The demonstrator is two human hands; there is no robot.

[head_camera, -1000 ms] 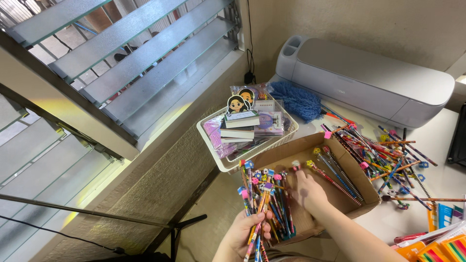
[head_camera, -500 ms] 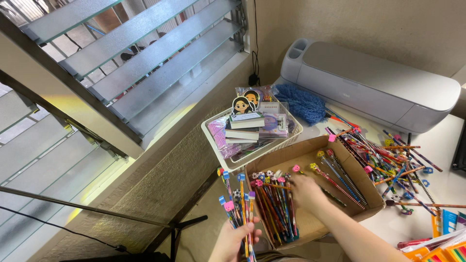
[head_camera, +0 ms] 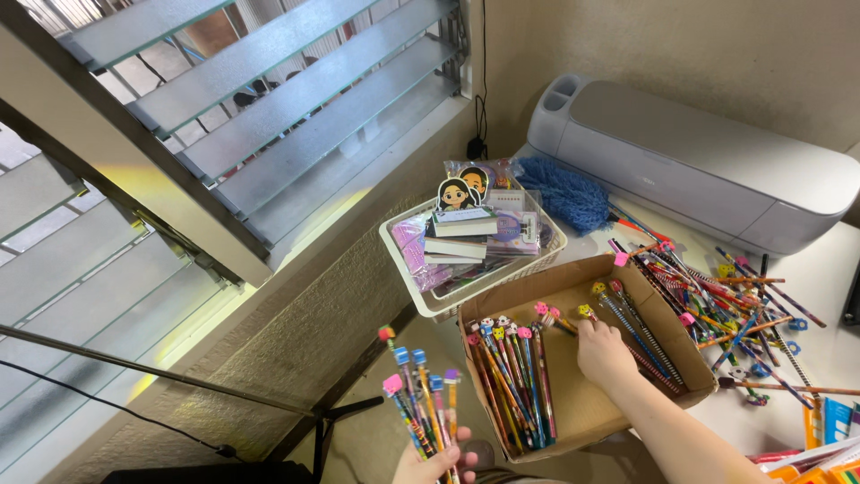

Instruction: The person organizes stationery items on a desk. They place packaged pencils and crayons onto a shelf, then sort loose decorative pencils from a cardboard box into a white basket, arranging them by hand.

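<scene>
My left hand is gripping a fan of pencils, erasers pointing away | my right hand is resting loosely open, holding nothing, inside the cardboard box | boxed pencil row is lying lengthwise just left of it, nearer my right.

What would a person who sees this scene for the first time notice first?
Most striking are the bright pencils with eraser toppers: a row lies in the cardboard box, where the right hand reaches, and the left hand holds a bunch in its grip at the bottom edge. A loose heap of pencils is spread over the white table on the right. Behind it stands a large grey machine against the wall.
</scene>
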